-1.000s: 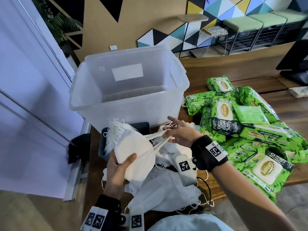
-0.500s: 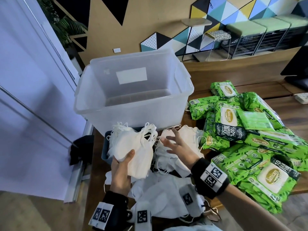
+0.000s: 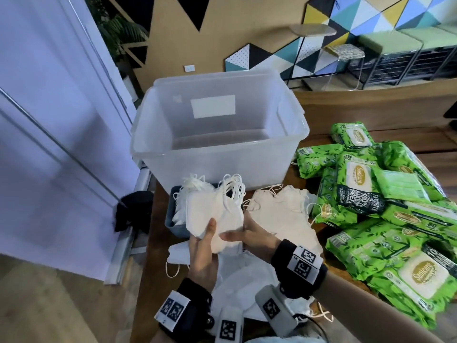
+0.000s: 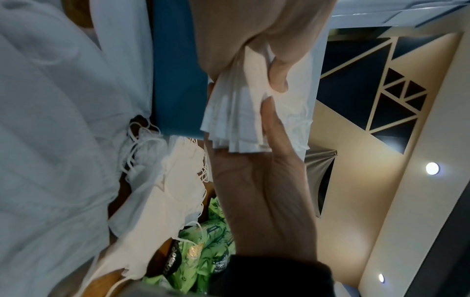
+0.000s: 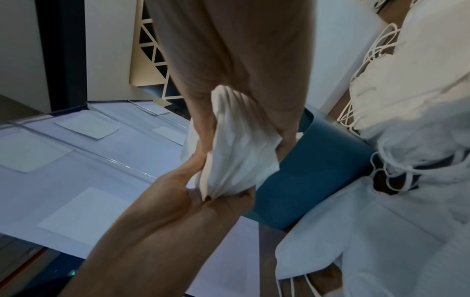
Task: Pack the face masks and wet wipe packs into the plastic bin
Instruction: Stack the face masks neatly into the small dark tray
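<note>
A stack of white face masks (image 3: 215, 216) is held up in front of the clear plastic bin (image 3: 291, 144); nothing shows inside the bin. My left hand (image 3: 210, 231) grips the stack's lower edge, thumb on the front. My right hand (image 3: 237, 231) grips the same edge from the right. The left wrist view shows the mask stack (image 4: 236, 124) fanned between both hands. In the right wrist view the mask stack (image 5: 234, 156) is pinched at its bottom corner. Green wet wipe packs (image 3: 385, 206) lie piled on the right of the table.
A small blue tray (image 3: 175, 219) with more masks stands just before the bin. Loose masks (image 3: 279, 209) cover the wooden table near me. A white partition (image 3: 49, 120) runs along the left. A black cloth (image 3: 131, 209) lies at its foot.
My right hand left the loose masks on the table and came left to grip the stack that my left hand holds.
</note>
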